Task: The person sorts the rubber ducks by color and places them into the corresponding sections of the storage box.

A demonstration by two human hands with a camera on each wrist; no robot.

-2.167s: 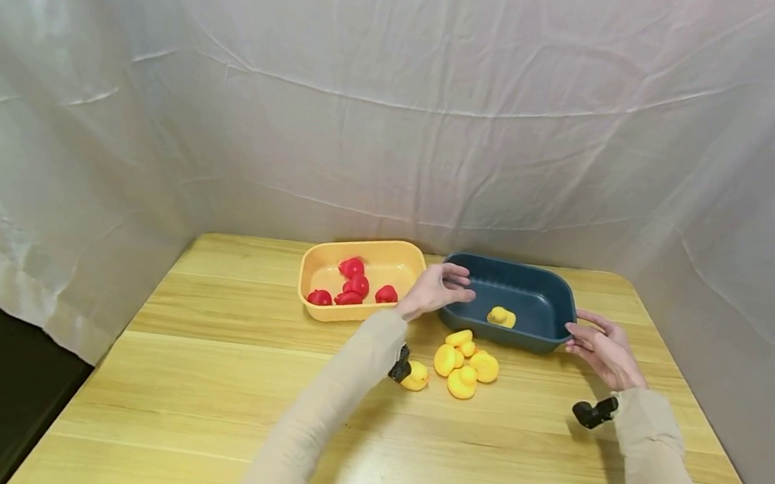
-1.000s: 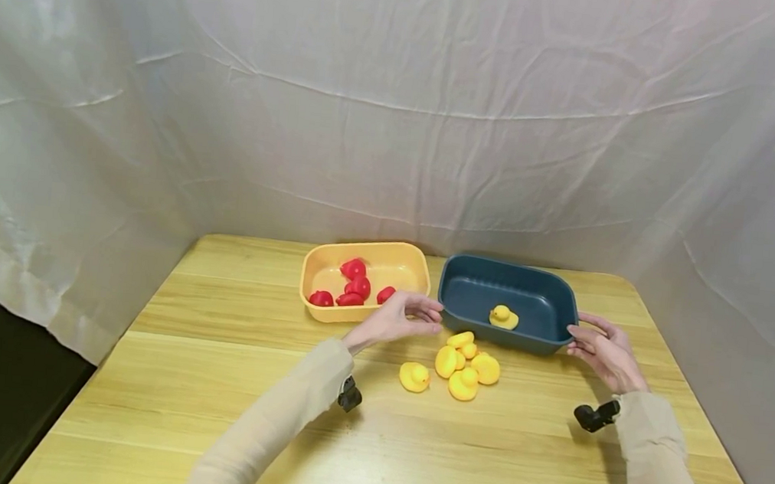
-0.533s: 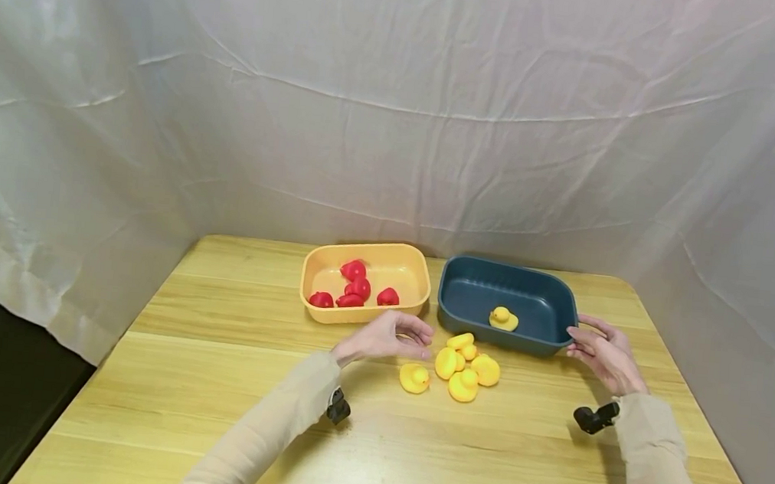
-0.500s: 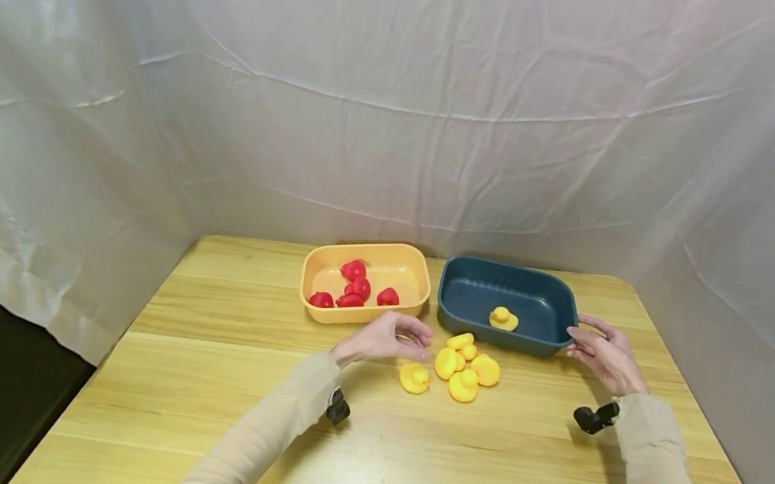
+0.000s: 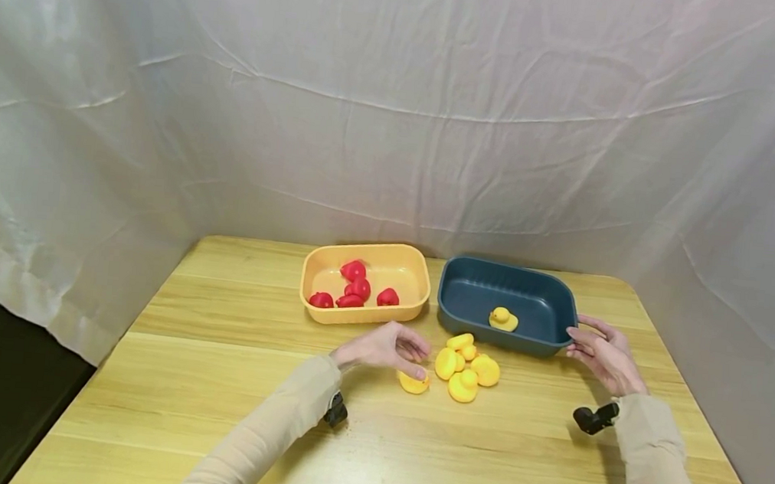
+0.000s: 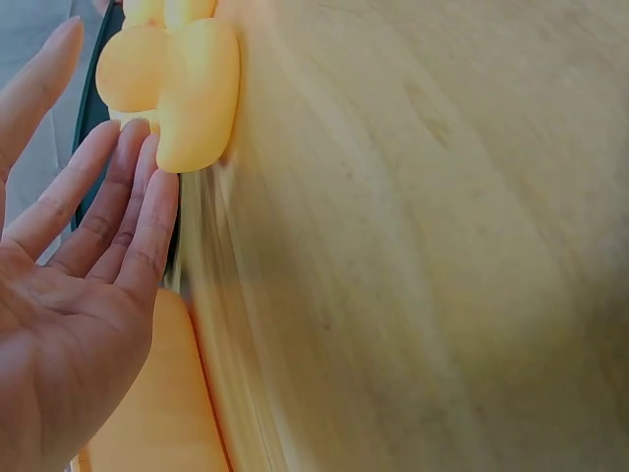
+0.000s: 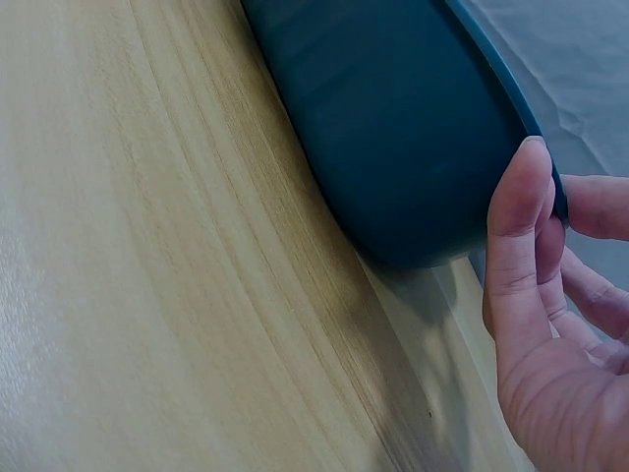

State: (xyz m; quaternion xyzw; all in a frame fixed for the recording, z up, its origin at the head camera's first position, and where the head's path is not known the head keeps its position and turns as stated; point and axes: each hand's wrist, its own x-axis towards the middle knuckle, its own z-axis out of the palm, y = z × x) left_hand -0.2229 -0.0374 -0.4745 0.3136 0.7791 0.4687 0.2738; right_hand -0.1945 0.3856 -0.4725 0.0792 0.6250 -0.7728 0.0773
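Observation:
My left hand (image 5: 385, 347) hovers close over a yellow rubber duck (image 5: 412, 386) on the table, thumb apart from the lightly bent fingers, which hold nothing. Its palm is partly over the duck in the head view. In the left wrist view the fingertips are near yellow ducks (image 6: 201, 98). Several more yellow ducks (image 5: 463, 387) lie bunched to the right of that hand. My right hand (image 5: 604, 357) pinches the right end of a dark blue tub (image 5: 524, 342), the thumb (image 7: 521, 197) against its near side at the rim. One yellow duck (image 5: 504, 320) sits inside the tub.
A light orange tub (image 5: 367, 318) stands left of the blue one, with several small red toys (image 5: 358, 286) in it. Both tubs are near the back edge of the wooden table (image 5: 195, 379). Pale cloth (image 5: 395, 158) hangs behind and at the sides.
My left hand has come back from over the blue tub toward the front left, then lowered over the leftmost duck, its thumb spreading wider. The right hand stays on the blue tub.

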